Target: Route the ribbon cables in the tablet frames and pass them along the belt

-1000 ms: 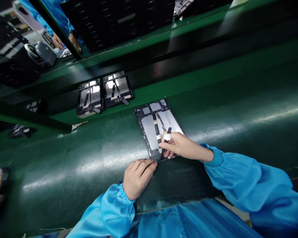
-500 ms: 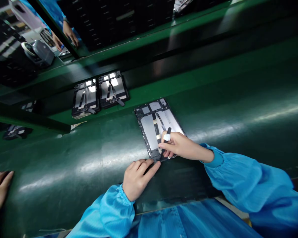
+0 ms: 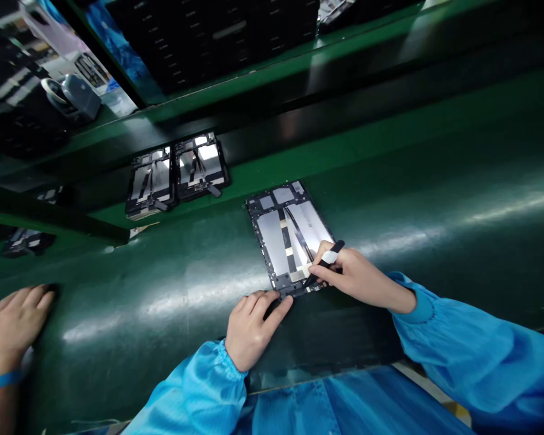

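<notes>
An opened tablet (image 3: 272, 241), its silver panels and dark ribbon cable (image 3: 286, 238) exposed, lies face up on the green work surface. My left hand (image 3: 250, 326) rests its fingertips and thumb against the tablet's near left corner, thumb spread from the fingers. In my right hand (image 3: 351, 275) is a slim black pen-like tool (image 3: 338, 246) with a white band, gripped like a pen. Its tip points down at the tablet's near edge, toward the small parts there; whether it touches cannot be made out.
Two stacks of similar opened tablets, one on the left (image 3: 149, 184) and one on the right (image 3: 202, 163), stand farther back. A green post (image 3: 49, 208) slants in from the left. Another person's hand (image 3: 16, 326) is on the surface at far left. Black racks (image 3: 217, 42) line the back.
My right hand and the black tool have shifted right along the tablet's near edge, the tool tilting more. My left hand has stayed nearly still. The other person's hand has come farther into view.
</notes>
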{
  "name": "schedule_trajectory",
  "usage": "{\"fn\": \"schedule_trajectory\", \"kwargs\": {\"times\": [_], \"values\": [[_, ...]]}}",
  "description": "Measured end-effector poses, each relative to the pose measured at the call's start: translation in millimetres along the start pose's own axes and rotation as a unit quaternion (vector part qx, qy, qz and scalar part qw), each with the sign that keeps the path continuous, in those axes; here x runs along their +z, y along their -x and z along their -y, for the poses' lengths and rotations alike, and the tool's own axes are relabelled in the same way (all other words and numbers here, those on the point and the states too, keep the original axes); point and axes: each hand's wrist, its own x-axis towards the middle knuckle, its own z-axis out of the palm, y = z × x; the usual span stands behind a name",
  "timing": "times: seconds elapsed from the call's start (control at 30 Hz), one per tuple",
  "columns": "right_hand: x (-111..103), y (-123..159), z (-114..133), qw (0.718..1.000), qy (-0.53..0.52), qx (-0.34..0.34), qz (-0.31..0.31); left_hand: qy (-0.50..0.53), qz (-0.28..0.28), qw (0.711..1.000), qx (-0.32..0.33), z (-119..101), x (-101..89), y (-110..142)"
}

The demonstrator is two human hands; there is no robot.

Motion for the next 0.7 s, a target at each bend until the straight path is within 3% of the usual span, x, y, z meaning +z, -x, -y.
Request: {"fn": "schedule_trajectory", "kwargs": {"times": [0.27, 0.7], "values": [[2.9, -2.5, -9.9, 0.994, -0.1, 0.04, -0.002, 0.011, -0.014, 1.0, -0.009, 0.3, 5.5, 0.9], [2.9, -2.2, -9.0, 0.997, -0.072, 0.029, 0.0, -0.01, -0.006, 1.0, -0.008, -2.6, 6.5, -2.9]]}}
